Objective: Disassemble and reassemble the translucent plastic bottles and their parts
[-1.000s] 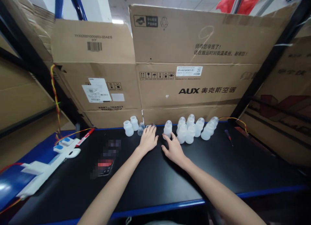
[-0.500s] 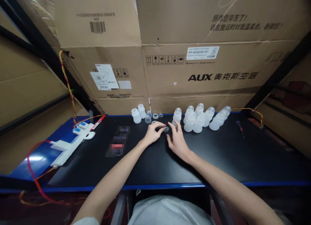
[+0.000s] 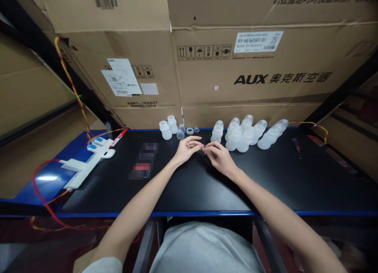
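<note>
My left hand (image 3: 186,149) and my right hand (image 3: 221,158) meet fingertip to fingertip low over the black tabletop (image 3: 189,186). Pinched between them is a small clear piece (image 3: 204,152), probably a bottle nipple, mostly hidden by the fingers. The left index finger stretches out above the pinch. Beyond my left hand stand two open milky baby bottles (image 3: 165,130), clear bottle caps (image 3: 180,133), a white collar ring (image 3: 189,130) and a clear nipple (image 3: 196,128). Right of my right hand, several capped baby bottles (image 3: 243,141) stand grouped; one capped bottle (image 3: 217,130) is just behind it.
A large cardboard sheet (image 3: 251,96) walls the back. At left lie a white power strip (image 3: 88,163) with red and yellow wires and a blurred-out patch (image 3: 143,163). A screwdriver (image 3: 297,148) lies at right. The blue table edge (image 3: 206,213) runs in front of me.
My right hand has moved in and its fingers have closed at the small clear piece by my left fingertips. The camera view has tipped down.
</note>
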A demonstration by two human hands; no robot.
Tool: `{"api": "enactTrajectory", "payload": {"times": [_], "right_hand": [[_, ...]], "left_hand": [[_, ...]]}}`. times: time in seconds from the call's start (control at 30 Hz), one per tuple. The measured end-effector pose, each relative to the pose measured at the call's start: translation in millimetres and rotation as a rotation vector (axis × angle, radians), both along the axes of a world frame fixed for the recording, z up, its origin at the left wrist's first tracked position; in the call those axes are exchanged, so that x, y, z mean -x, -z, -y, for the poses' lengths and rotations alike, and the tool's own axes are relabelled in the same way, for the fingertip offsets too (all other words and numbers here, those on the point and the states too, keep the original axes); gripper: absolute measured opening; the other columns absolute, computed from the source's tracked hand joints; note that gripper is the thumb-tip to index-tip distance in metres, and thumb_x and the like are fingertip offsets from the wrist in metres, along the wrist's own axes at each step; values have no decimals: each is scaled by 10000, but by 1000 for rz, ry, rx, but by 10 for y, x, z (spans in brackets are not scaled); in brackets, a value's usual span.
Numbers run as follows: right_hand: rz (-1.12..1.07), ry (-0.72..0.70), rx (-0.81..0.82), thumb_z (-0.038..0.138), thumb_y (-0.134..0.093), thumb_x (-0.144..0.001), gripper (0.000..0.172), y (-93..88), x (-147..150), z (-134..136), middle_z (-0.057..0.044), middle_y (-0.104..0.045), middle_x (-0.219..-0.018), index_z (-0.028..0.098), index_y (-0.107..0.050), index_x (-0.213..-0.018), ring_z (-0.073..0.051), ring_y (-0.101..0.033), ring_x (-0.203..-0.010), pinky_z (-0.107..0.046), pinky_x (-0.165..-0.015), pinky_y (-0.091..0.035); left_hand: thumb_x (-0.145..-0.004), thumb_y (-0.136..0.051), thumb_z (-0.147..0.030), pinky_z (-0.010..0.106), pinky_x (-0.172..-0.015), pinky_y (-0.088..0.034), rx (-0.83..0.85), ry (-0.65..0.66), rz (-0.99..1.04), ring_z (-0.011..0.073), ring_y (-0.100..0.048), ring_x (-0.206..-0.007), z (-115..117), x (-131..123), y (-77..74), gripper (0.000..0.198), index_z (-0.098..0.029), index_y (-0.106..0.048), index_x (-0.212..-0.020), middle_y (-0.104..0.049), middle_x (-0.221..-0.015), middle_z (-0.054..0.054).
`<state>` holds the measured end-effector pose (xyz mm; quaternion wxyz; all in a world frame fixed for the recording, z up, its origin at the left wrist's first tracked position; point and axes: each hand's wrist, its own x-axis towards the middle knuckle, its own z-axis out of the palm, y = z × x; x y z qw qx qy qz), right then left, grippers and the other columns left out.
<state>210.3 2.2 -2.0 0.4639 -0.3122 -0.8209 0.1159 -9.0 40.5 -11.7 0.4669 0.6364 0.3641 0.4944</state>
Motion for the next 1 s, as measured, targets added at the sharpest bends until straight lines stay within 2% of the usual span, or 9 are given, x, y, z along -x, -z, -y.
{"api": "enactTrajectory", "payload": {"times": [0.13, 0.2, 0.27, 0.4, 0.5, 0.6, 0.7, 0.77, 1.0], "right_hand": [[-45, 31, 10, 190, -553, -1076, 199, -8, -89, -96, -85, -731, -1035, 249, -743, -1076, -227, -720, -923, -384, -869, -618], [-75, 42, 29, 203, -593, -1052, 150, -4, -126, -146, -69, -730, -955, 241, -737, -1037, -221, -708, -851, -373, -810, -613], [-111, 52, 53, 197, -631, -1010, 122, 3, -145, -183, -52, -727, -902, 235, -747, -1006, -213, -697, -792, -365, -770, -607], [-198, 84, 112, 187, -659, -954, 179, 8, -131, -194, -52, -770, -934, 236, -801, -1051, -220, -727, -828, -383, -811, -617], [-226, 63, 179, 200, -670, -940, 189, 3, -100, -165, -53, -796, -959, 246, -832, -1025, -221, -743, -846, -379, -810, -620], [-254, 46, 263, 252, -703, -940, 147, 0, -67, -135, -53, -796, -930, 238, -838, -998, -216, -736, -817, -370, -783, -611], [-312, 38, 383, 364, -777, -930, 197, 2, -40, -121, -57, -798, -929, 219, -815, -1057, -213, -735, -796, -368, -779, -605], [-345, 19, 444, 413, -807, -910, 292, 4, -28, -121, -60, -800, -958, 213, -792, -1121, -214, -741, -813, -364, -785, -604], [-367, -3, 454, 428, -845, -855, 358, 7, -44, -110, -2, -681, -823, 212, -788, -1135, -176, -645, -736, -329, -727, -562]], "left_hand": [[-958, -721, -295, 501, -1127, -550, -363, -410, -565, 319, -705, -1237, -6, 122, -78, 257, -221, -771, -1199, -779, -1268, 115], [-941, -736, -293, 514, -1123, -543, -388, -551, -801, 353, -666, -1256, -27, 191, -89, 265, -223, -781, -1194, -756, -1265, 124], [-933, -748, -303, 506, -1082, -566, -334, -574, -919, 363, -665, -1229, -56, 241, -78, 223, -215, -799, -1131, -750, -1239, 132], [-935, -748, -282, 500, -1097, -565, -272, -514, -927, 362, -666, -1281, -93, 255, -27, 89, -225, -807, -968, -751, -1318, 125], [-891, -800, -318, 526, -1083, -568, -225, -425, -824, 360, -717, -1198, -90, 208, 0, 88, -233, -779, -883, -798, -1199, 116], [-824, -861, -379, 525, -1057, -591, -49, -276, -463, 312, -775, -1029, -74, 142, -9, 202, -211, -762, -876, -827, -1047, 107], [-757, -925, -461, 527, -1060, -606, 179, -30, 22, 301, -796, -1054, -33, 82, -64, 492, -175, -784, -1131, -832, -1143, 138], [-731, -955, -467, 529, -1076, -602, 266, 134, 187, 318, -791, -1120, 14, 46, -109, 632, -166, -778, -1258, -817, -1231, 162], [-726, -995, -367, 409, -955, -633, 244, 289, 160, 265, -798, -1029, 189, -90, -136, 526, -175, -838, -1190, -838, -1160, 136]]}}
